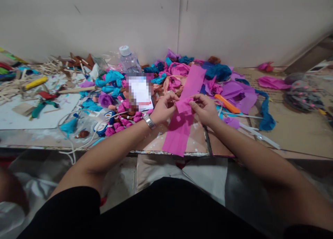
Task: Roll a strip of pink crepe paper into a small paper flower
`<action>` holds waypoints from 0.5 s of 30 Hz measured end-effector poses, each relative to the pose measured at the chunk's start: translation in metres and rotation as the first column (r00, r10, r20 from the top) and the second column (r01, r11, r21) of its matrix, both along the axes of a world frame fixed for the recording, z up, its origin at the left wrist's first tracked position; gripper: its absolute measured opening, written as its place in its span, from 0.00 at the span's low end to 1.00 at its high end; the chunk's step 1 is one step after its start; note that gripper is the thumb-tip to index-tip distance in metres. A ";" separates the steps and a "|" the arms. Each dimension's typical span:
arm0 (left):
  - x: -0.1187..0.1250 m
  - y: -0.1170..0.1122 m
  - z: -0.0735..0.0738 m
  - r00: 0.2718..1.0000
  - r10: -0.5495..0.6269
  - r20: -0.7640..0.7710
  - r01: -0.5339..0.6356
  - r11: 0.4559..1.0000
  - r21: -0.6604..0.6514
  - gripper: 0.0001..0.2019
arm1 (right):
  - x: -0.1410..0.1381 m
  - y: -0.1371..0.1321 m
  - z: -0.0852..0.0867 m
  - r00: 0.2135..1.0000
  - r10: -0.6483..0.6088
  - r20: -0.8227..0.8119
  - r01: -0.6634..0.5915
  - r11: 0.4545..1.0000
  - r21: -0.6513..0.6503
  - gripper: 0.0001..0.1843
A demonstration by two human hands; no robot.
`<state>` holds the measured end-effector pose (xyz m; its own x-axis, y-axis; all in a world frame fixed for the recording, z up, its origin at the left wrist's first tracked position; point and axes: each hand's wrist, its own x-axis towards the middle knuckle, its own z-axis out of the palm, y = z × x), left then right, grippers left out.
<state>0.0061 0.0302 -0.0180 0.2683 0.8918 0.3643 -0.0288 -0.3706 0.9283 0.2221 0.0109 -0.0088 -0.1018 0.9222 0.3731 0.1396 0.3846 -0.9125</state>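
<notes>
A small piece of pink crepe paper (184, 106) is stretched between my two hands. My left hand (164, 108), with a metal watch (149, 121) on its wrist, pinches the piece's left edge. The right edge is pinched between thumb and fingers of my right hand (204, 108). Beneath them a long pink crepe paper strip (177, 138) lies slanted across the table, its near end reaching the front edge. Left of my left hand stands a phone with a lit screen (140, 93), partly blurred out. An orange cutter (227, 104) lies to the right of my right hand.
Crumpled pink, blue and purple paper pieces (114, 79) crowd the back and left. A clear bottle (129, 62) stands near the wall. Green-handled pliers (43, 107) and wooden sticks (13, 88) lie far left. White scissors (260, 136) and a cardboard sheet (293, 128) are at right.
</notes>
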 end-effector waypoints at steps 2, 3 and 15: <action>-0.001 -0.001 0.003 0.998 0.036 0.051 -0.034 0.999 -0.041 0.08 | 0.000 0.000 0.001 1.000 -0.015 0.002 0.015 1.000 0.001 0.32; -0.001 -0.002 0.005 0.996 0.049 0.075 -0.045 0.998 -0.054 0.08 | 0.000 0.000 0.002 1.000 -0.021 0.004 0.021 1.000 0.001 0.32; -0.002 -0.012 0.013 0.962 0.213 -0.170 -0.168 0.954 0.247 0.22 | 0.003 0.001 -0.005 0.995 -0.070 0.064 0.065 0.995 0.078 0.27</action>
<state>0.0045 0.0181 -0.0054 0.1870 0.8318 0.5227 0.2337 -0.5545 0.7987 0.2253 0.0124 -0.0134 -0.0670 0.8970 0.4369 0.2271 0.4401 -0.8688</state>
